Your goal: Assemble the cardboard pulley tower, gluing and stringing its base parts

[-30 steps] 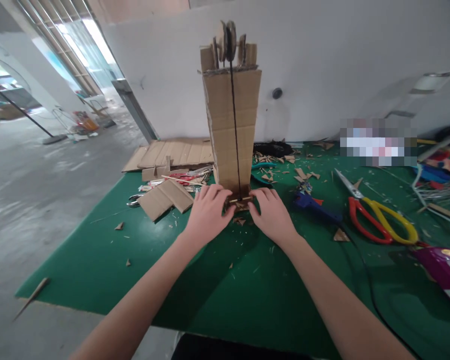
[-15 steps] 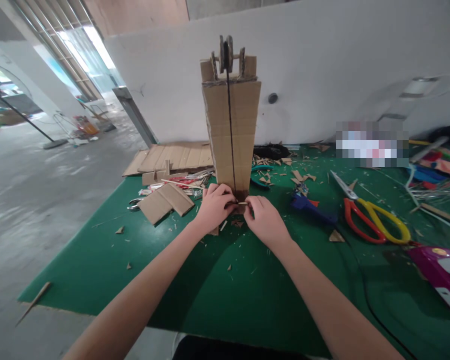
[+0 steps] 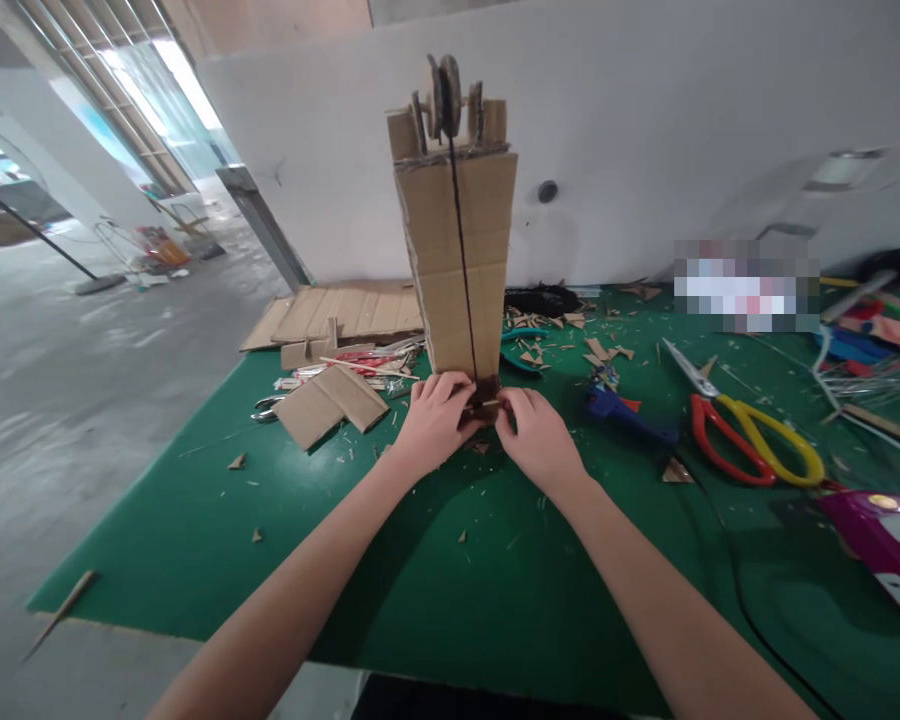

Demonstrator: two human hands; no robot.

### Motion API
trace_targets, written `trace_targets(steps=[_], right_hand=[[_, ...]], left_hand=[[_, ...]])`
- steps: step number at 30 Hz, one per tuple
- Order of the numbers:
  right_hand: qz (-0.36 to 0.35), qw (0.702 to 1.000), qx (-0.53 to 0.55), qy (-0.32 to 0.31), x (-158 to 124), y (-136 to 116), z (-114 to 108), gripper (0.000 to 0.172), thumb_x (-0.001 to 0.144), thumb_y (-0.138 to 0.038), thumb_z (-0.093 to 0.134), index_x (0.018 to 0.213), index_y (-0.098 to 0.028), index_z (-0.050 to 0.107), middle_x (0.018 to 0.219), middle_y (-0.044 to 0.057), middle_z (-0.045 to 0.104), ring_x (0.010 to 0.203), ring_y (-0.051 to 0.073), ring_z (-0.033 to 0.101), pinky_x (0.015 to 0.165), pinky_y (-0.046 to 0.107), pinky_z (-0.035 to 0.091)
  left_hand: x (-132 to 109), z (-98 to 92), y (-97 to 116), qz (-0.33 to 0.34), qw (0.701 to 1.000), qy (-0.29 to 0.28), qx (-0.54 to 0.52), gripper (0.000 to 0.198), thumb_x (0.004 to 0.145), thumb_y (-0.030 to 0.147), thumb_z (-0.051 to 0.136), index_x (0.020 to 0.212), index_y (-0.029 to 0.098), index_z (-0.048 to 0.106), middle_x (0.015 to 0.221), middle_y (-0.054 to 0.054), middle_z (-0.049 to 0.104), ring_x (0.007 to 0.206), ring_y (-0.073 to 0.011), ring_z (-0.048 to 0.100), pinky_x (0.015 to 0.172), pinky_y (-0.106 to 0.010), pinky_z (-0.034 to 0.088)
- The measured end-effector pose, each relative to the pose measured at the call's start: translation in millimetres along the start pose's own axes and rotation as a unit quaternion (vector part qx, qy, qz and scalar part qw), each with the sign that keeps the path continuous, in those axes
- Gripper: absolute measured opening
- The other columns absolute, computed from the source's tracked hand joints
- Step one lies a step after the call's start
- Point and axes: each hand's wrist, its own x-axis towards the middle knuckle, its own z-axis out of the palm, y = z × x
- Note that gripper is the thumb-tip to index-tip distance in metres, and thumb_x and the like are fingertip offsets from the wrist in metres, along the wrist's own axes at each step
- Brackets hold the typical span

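A tall cardboard tower [image 3: 456, 250] stands upright on the green mat [image 3: 450, 560], with a dark string down its front and a small wheel [image 3: 444, 92] on an axle at its top. My left hand [image 3: 435, 420] and my right hand [image 3: 538, 437] meet at the tower's foot. Both pinch a small dark cardboard piece [image 3: 484, 404] on a thin stick there, fingers curled closed.
Left of the tower lie cardboard pieces [image 3: 331, 400] and a flat sheet [image 3: 337, 312]. On the right are a blue glue gun [image 3: 621, 412], yellow-and-red scissors [image 3: 750, 440] and a purple tool [image 3: 881, 545]. Cardboard scraps litter the mat. A white wall stands behind.
My hands went from resting flat beside the tower's foot to pinching the small piece at its base. The view shifted slightly.
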Motion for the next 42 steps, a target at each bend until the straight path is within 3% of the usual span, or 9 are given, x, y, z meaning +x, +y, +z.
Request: trace_targets(steps=[2,5,9,17,30,42], right_hand=[[0.0,1.0,0.004,0.001,0,1,0,0.021,0.082,-0.014,0.04,0.098,-0.016,0.055,0.088,0.011,0.061,0.085,0.022,0.056,0.075,0.036,0.047],[0.002,1.0,0.01,0.0,-1,1,0,0.022,0.083,-0.015,0.04,0.098,-0.016,0.055,0.088,0.011,0.061,0.085,0.022,0.056,0.074,0.036,0.047],[0.005,1.0,0.008,-0.002,0,-1,-1,0.021,0.082,-0.014,0.04,0.098,-0.016,0.055,0.088,0.01,0.061,0.084,0.022,0.056,0.074,0.035,0.047],[0.008,1.0,0.009,-0.013,1,0,0,0.021,0.082,-0.014,0.041,0.098,-0.016,0.055,0.09,0.01,0.061,0.087,0.022,0.055,0.077,0.035,0.046],[0.007,1.0,0.003,-0.015,2,0,-1,0.02,0.082,-0.015,0.041,0.097,-0.017,0.054,0.086,0.009,0.059,0.083,0.021,0.055,0.072,0.033,0.045],[-0.002,1.0,-0.011,-0.018,3,0,0,0.019,0.082,-0.013,0.041,0.096,-0.017,0.054,0.086,0.009,0.059,0.083,0.02,0.052,0.073,0.032,0.043]], left_hand=[[1,1.1,1,-0.014,1.0,0.012,-0.005,0.035,0.08,0.034,0.06,0.112,0.02,0.057,0.114,-0.007,0.053,0.103,-0.023,0.045,0.084,-0.038,0.034],[2,3.5,1,-0.007,1.0,0.011,-0.001,0.015,0.084,0.029,0.055,0.095,0.024,0.064,0.106,-0.003,0.06,0.101,-0.022,0.045,0.084,-0.039,0.032],[2,5.4,3,-0.006,1.0,0.021,-0.003,0.012,0.086,0.025,0.053,0.083,0.024,0.065,0.1,0.0,0.065,0.1,-0.0208,0.045,0.085,-0.041,0.03],[-1,1.7,7,0.012,0.999,0.014,0.048,0.02,0.09,0.023,0.044,0.089,0.024,0.064,0.103,-0.003,0.063,0.104,-0.024,0.044,0.089,-0.047,0.027],[0,5.7,12,0.032,0.994,-0.008,0.105,0.02,0.091,0.017,0.039,0.092,0.019,0.059,0.105,-0.007,0.06,0.102,-0.0252,0.042,0.088,-0.046,0.027],[5,0.4,18,0.015,0.994,-0.017,0.111,0.015,0.087,0.016,0.041,0.086,0.017,0.056,0.095,-0.01,0.056,0.095,-0.027,0.042,0.076,-0.044,0.03]])
